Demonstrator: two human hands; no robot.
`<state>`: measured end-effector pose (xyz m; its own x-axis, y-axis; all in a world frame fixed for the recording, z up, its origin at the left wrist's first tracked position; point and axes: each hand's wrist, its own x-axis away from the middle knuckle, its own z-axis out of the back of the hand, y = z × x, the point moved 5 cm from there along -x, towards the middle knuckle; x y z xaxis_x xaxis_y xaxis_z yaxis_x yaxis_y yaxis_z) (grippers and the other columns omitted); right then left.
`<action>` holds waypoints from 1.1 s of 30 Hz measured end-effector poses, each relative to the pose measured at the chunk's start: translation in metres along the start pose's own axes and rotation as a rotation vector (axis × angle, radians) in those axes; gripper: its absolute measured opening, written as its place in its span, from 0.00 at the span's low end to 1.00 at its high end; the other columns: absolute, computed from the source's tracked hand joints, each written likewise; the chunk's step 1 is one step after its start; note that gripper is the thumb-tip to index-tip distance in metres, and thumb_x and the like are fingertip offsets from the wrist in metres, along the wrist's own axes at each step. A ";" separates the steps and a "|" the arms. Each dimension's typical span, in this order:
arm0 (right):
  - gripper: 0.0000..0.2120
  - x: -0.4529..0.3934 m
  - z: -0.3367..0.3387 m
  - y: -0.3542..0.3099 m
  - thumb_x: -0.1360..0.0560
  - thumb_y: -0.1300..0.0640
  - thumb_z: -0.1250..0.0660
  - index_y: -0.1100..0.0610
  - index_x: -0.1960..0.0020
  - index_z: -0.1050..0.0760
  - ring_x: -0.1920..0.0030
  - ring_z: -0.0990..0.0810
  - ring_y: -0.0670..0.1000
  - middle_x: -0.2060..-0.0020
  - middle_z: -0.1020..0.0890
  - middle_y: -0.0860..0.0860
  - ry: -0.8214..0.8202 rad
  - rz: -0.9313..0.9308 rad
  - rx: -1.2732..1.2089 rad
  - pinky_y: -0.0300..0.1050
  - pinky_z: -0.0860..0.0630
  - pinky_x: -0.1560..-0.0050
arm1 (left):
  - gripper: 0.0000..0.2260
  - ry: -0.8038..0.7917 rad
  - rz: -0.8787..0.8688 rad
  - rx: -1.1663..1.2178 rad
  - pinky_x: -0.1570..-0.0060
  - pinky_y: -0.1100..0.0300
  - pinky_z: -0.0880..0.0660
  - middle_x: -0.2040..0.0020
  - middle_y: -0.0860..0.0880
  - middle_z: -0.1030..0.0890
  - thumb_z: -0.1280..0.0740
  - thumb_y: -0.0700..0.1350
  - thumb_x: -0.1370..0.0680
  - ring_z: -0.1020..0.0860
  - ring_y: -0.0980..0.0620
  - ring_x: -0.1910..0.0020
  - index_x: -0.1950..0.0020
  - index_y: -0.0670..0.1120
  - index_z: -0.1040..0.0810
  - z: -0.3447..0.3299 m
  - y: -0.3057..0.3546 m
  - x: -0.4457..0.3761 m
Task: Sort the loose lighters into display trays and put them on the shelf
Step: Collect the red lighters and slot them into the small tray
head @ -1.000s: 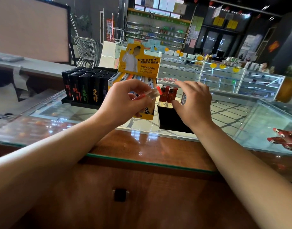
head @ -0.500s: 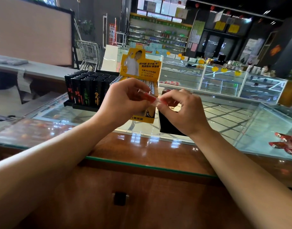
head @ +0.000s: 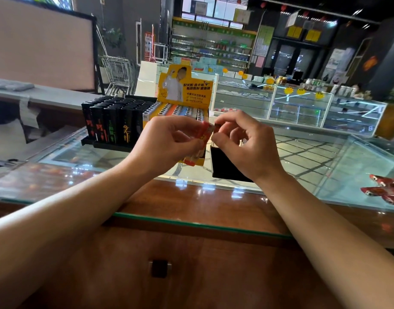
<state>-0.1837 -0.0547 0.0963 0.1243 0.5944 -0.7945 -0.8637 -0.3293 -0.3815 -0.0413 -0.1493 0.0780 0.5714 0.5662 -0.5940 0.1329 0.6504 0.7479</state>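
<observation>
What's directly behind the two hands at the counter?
Behind the left hand and right hand, which pinch a red lighter: the yellow display tray of lighters and a black tray. The hands cover the black tray's contents.

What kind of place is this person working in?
Most likely a shop: a glass-topped wooden sales counter, stocked goods shelves at the back, and a black display tray of lighters.

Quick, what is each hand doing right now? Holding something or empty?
Left hand: fingers curled, pinching a red lighter.
Right hand: thumb and forefinger pinching the other end of the same lighter.
</observation>
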 end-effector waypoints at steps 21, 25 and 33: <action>0.04 0.000 0.002 0.000 0.24 0.53 0.32 0.47 0.49 0.22 0.69 0.22 0.43 0.68 0.24 0.38 0.023 -0.002 0.000 0.32 0.29 0.68 | 0.06 0.069 -0.102 -0.237 0.57 0.50 0.18 0.60 0.57 0.15 0.26 0.45 0.25 0.17 0.58 0.62 0.48 0.51 0.15 0.000 0.000 0.002; 0.08 0.000 0.003 -0.004 0.25 0.56 0.30 0.48 0.47 0.23 0.64 0.18 0.46 0.61 0.18 0.44 0.038 -0.013 -0.048 0.37 0.22 0.64 | 0.06 0.085 -0.150 -0.313 0.59 0.48 0.18 0.60 0.56 0.15 0.27 0.47 0.24 0.17 0.57 0.63 0.48 0.50 0.16 -0.002 0.004 0.004; 0.09 0.000 0.018 0.004 0.24 0.60 0.33 0.53 0.46 0.19 0.63 0.20 0.45 0.59 0.18 0.45 0.224 0.002 -0.066 0.38 0.25 0.64 | 0.05 0.212 -0.259 -0.410 0.60 0.75 0.27 0.63 0.63 0.21 0.27 0.45 0.24 0.22 0.68 0.63 0.49 0.49 0.17 0.002 0.014 0.007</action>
<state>-0.1965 -0.0427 0.1034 0.2341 0.4187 -0.8774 -0.8314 -0.3816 -0.4039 -0.0335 -0.1377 0.0845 0.3797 0.4231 -0.8227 -0.1039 0.9032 0.4165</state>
